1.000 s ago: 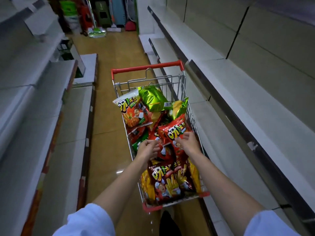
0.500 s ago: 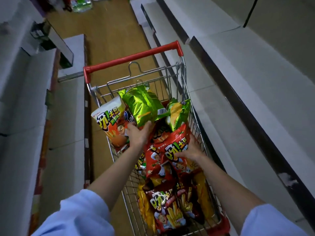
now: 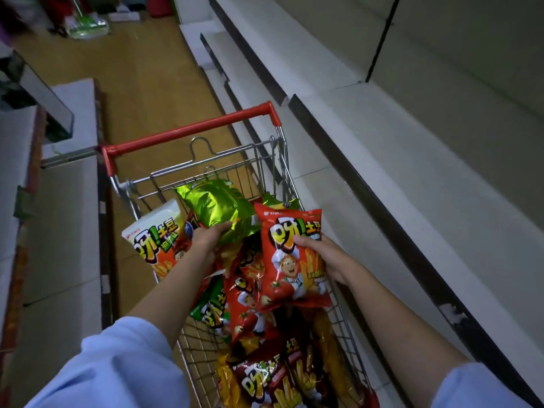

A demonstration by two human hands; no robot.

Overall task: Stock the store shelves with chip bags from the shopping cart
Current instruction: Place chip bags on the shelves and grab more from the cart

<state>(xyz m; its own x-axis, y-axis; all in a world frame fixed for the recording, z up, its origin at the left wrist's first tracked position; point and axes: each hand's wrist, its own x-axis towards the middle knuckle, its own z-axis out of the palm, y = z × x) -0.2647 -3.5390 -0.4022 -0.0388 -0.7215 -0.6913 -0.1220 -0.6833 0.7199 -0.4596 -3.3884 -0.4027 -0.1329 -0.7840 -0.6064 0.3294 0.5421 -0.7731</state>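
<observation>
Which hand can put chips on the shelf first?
The right hand. It already holds a red chip bag and is beside the bare right shelf. The left hand only touches the green bag.

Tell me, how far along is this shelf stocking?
Barely started, it seems. Done: nothing that shows; the white shelves on the right hold no bags in view. In hand: the right hand grips a red chip bag lifted above the pile, while the left hand touches a shiny green bag. Left: the shopping cart holds many more bags, all yet to be shelved.
</observation>
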